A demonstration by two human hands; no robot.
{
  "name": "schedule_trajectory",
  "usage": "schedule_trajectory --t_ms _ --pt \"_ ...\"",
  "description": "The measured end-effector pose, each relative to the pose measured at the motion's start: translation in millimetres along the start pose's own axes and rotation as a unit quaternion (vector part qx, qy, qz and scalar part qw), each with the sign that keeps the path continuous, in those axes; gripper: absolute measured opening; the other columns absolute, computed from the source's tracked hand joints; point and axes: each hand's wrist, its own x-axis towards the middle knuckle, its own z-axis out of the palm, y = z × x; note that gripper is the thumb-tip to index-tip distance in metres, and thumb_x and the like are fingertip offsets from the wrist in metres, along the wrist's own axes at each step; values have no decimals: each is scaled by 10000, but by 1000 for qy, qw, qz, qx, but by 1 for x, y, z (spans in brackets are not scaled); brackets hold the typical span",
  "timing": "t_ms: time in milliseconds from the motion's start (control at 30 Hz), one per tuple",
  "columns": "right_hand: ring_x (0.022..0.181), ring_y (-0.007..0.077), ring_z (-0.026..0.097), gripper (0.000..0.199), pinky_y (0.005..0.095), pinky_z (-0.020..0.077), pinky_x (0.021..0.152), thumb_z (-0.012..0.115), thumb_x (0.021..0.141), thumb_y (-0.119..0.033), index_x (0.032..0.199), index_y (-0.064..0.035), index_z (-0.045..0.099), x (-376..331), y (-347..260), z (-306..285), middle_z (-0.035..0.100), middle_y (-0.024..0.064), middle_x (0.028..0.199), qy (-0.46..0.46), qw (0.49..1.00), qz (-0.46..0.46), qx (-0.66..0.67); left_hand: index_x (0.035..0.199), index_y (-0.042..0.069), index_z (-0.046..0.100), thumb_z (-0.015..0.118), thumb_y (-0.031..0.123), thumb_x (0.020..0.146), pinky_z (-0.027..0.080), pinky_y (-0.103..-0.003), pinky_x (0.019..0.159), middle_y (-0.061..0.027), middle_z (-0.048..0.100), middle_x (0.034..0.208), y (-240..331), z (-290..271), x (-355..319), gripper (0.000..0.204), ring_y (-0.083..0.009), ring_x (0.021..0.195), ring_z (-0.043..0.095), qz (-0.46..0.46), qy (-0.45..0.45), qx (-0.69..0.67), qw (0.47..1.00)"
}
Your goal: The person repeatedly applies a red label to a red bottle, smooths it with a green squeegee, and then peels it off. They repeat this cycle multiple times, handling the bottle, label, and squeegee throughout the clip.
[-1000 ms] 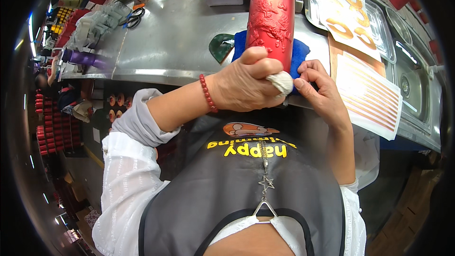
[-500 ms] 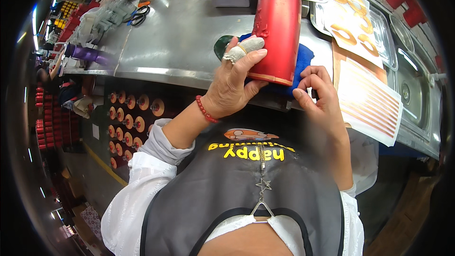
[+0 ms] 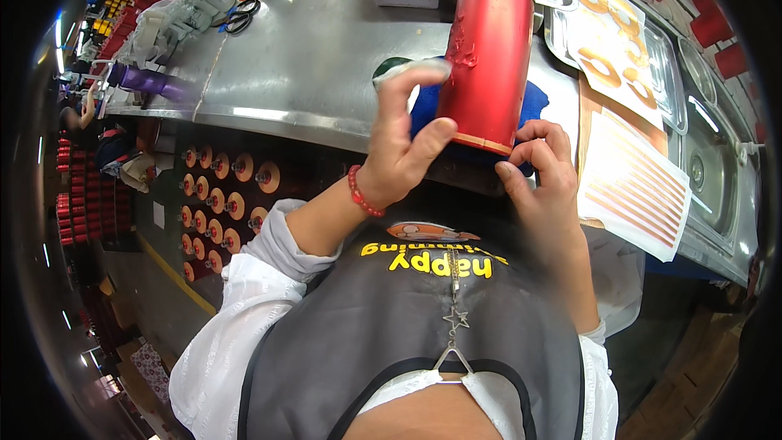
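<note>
A red metallic cylinder (image 3: 490,61) lies on a blue cloth (image 3: 534,103) at the bench's front edge, its near end rimmed by a thin copper-coloured band (image 3: 481,143). Wrinkles or drips mark its upper left side. My left hand (image 3: 399,134) is at the cylinder's left, thumb and forefinger spread apart, the pale-covered fingertip blurred by motion. Beside the near right rim my right hand (image 3: 538,167) has curled fingers, with thumb and forefinger close together; anything between them is too small to make out. Part of a dark green round thing (image 3: 389,70) shows behind my left hand.
White sheets with copper-coloured strips (image 3: 635,183) and rings (image 3: 607,69) lie on the right, near a metal sink (image 3: 713,171). Scissors (image 3: 240,16) and a purple bottle (image 3: 147,81) are on the left. Several red cylinders with copper-coloured discs (image 3: 220,200) stand below the bench.
My left hand has loosened from the cylinder's side, its thumb and forefinger spreading apart. My right thumb and forefinger have drawn closer together at the rim. The whole view has shifted slightly.
</note>
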Motion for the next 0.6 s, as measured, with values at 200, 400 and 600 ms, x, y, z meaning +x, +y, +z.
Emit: schedule_trajectory --t_ms 200,400,600 --pt "993 331 511 207 406 429 880 762 768 -37 820 -25 562 2 2 4 539 143 1036 8 1000 -4 2 1007 212 726 742 87 795 297 -462 1178 -1 695 1116 13 -12 -10 247 -181 1160 557 211 -10 246 946" --pt "972 325 516 211 395 437 862 747 761 -17 812 -27 542 4 0 5 532 154 1036 5 1000 -7 -13 1002 173 708 664 132 834 329 -470 1168 14 705 1025 15 -8 16 178 -189 1178 588 338 -79 237 907" --pt "957 320 519 219 386 441 849 742 756 -5 808 -29 530 3 -4 3 535 157 1030 1 1000 6 -23 1133 194 736 660 80 851 299 -452 1182 3 740 1110 7 -10 2 313 -215 1224 584 245 -28 227 942"
